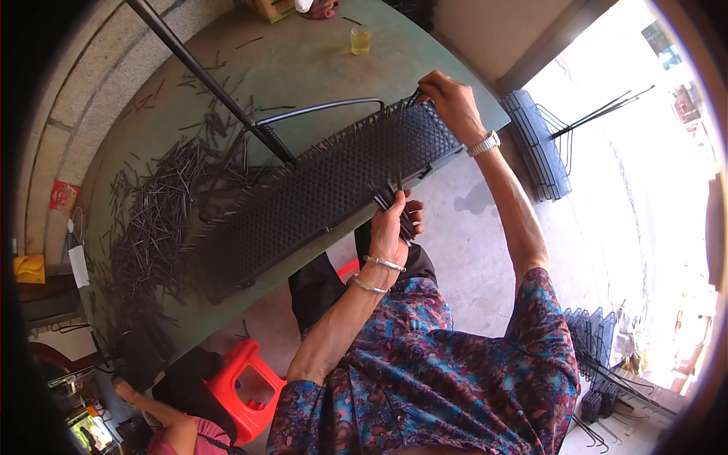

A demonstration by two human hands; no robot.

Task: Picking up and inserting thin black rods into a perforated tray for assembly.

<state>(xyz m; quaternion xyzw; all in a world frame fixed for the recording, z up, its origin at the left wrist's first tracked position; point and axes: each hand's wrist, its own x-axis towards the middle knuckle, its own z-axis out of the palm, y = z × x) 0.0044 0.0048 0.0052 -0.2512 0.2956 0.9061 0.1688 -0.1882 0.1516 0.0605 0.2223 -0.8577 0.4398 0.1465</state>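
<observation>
A long black perforated panel with a honeycomb of holes lies slantwise along the near edge of the green table. Short dark strips stick up along its far edge. My left hand, in front of the panel's near edge, is closed around a bundle of thin black strips. At the panel's right end my right hand is bent over the far corner with its fingertips pinched together. What sits between those fingertips is too small to make out. A bent black metal rod rises behind the panel.
Many loose black strips are heaped on the table's left. A black pole slants over it. A glass of yellow liquid stands at the back. Similar panels lean at right. A red stool and another person's arm are lower left.
</observation>
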